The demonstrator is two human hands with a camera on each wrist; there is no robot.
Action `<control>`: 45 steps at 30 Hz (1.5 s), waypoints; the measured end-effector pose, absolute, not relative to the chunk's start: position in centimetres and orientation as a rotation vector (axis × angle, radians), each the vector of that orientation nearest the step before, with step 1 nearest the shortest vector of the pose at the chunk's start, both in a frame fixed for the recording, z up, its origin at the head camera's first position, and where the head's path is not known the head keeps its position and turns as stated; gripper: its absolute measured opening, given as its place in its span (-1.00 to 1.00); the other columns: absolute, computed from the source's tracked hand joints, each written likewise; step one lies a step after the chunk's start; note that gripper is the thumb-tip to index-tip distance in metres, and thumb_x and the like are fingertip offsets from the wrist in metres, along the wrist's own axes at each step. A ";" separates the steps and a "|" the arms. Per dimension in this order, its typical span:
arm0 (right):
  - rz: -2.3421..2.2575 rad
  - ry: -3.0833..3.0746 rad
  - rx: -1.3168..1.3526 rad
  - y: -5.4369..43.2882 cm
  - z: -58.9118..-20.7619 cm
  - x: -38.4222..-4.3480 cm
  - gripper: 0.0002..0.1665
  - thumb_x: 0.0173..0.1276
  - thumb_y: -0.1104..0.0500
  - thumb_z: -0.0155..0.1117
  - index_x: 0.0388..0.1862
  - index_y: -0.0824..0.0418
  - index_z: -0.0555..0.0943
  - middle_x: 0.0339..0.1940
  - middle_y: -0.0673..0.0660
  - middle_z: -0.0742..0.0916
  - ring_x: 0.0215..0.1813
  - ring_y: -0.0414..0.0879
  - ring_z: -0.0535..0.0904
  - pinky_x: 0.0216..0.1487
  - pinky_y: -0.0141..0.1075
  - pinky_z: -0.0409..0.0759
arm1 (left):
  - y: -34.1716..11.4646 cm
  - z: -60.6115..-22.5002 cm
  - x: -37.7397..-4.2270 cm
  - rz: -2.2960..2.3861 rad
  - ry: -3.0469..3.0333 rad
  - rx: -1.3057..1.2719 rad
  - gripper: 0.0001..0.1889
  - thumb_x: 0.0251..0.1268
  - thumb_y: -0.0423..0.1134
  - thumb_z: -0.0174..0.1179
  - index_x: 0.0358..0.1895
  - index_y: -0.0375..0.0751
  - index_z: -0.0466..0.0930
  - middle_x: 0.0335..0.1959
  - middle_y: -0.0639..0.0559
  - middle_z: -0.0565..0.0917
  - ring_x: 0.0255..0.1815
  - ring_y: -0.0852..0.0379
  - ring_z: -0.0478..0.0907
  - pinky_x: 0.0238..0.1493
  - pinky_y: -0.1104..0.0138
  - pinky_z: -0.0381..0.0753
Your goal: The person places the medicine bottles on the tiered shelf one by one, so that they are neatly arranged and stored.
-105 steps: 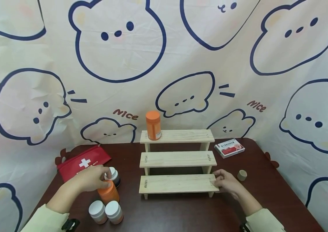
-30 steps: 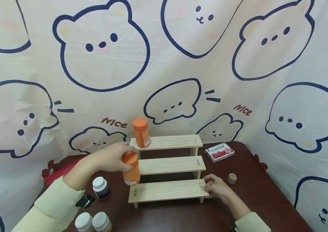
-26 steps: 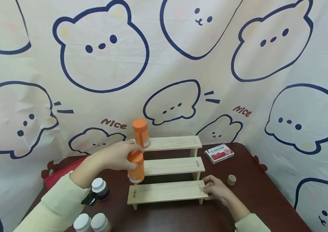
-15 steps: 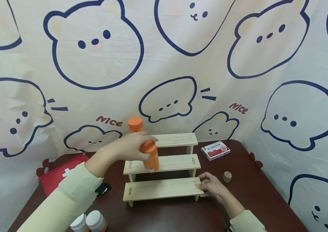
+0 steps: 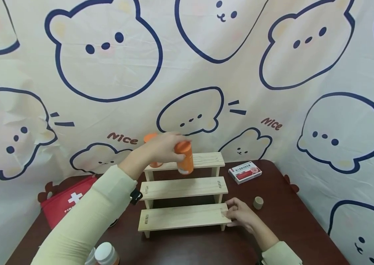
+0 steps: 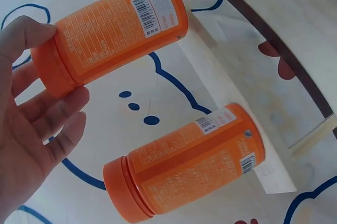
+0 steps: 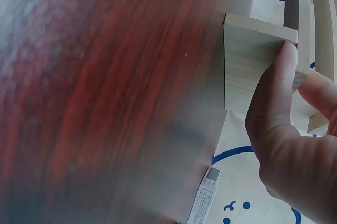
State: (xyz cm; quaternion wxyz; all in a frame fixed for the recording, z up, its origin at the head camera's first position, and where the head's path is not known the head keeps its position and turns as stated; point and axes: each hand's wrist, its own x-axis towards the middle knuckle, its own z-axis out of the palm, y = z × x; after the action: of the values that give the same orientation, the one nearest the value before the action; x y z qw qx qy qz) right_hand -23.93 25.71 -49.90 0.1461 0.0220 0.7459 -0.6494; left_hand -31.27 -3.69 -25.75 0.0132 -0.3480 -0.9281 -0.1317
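My left hand (image 5: 164, 148) pinches an orange bottle (image 5: 185, 163) by its cap, thumb on one side and fingers on the other. The bottle is upright at the top step of a three-step wooden stand (image 5: 183, 217); whether its base touches the board I cannot tell. A second orange bottle (image 6: 195, 161) stands on that step, to the left, partly hidden by my hand in the head view. My right hand (image 5: 242, 215) grips the right end of the lowest step, with the thumb (image 7: 279, 82) on its underside edge.
A red first-aid pouch (image 5: 71, 198) lies at the left, partly behind the sleeve. White-capped bottles (image 5: 105, 253) stand at the front left. Right of the stand are a medicine box (image 5: 245, 172) and a small round wooden piece (image 5: 258, 202) on the dark table (image 5: 286, 228).
The left hand took the orange bottle from the group at the left, then carried it right and up to the top step. My right hand stays on the lowest step.
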 end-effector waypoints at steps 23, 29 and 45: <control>-1.862 2.093 0.019 25.7 -49.9 -23.7 -0.45 0.17 0.33 0.24 0.11 0.42 0.27 -0.41 0.14 0.57 -0.40 -0.08 0.59 -0.41 -0.21 0.66 | -3.4 -27.0 -34.6 -0.458 -2.982 -0.907 -0.40 0.18 -0.10 0.20 0.34 0.06 0.36 0.34 -0.08 0.34 0.15 -0.08 0.41 0.13 0.01 0.47; -1.888 2.083 0.023 26.0 -49.9 -23.9 -0.46 0.17 0.34 0.24 0.10 0.42 0.27 -0.42 0.13 0.57 -0.40 -0.08 0.58 -0.42 -0.22 0.65 | -3.1 -26.9 -34.8 -0.488 -2.952 -0.948 -0.41 0.18 -0.15 0.20 0.34 0.04 0.36 0.31 -0.08 0.37 0.08 -0.06 0.43 0.11 0.05 0.49; -1.891 2.078 0.046 26.0 -49.7 -24.0 -0.43 0.15 0.34 0.26 0.10 0.41 0.27 -0.42 0.12 0.56 -0.41 -0.09 0.58 -0.44 -0.24 0.65 | -3.3 -27.1 -34.5 -0.333 -2.808 -1.046 -0.44 0.26 -0.12 0.13 0.35 0.06 0.31 0.35 -0.06 0.32 0.27 -0.06 0.32 0.23 0.05 0.38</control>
State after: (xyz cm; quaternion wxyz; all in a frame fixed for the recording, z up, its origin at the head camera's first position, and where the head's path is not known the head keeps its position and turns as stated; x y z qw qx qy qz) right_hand -23.96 25.97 -49.68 0.1652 0.0163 0.7293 -0.6637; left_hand -34.54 -3.31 -27.15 0.0636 -0.3462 -0.9295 -0.1102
